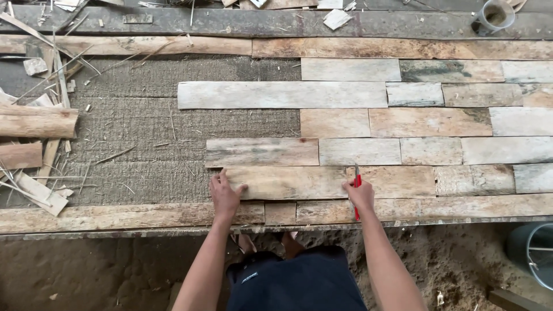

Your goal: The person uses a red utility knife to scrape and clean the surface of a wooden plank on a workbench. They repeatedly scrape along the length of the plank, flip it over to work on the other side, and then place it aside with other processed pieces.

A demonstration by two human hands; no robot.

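Note:
My left hand [225, 194] lies flat on the left end of a short pale wooden plank [288, 182] in the nearest row of laid planks. At that plank's right end, my right hand [361, 196] grips a red pencil [357, 183] with its tip up against the seam with the neighbouring plank [397, 181]. The planks lie in rows on a rough grey-brown mat [138, 121], framed by a long wooden rail [115, 217] along the near edge.
Several rows of weathered planks [426, 122] cover the right side. Wood offcuts and splinters [34, 124] pile at the left. A cup [495, 15] stands at the far right corner. A grey bucket [536, 253] sits on the dirt floor at lower right.

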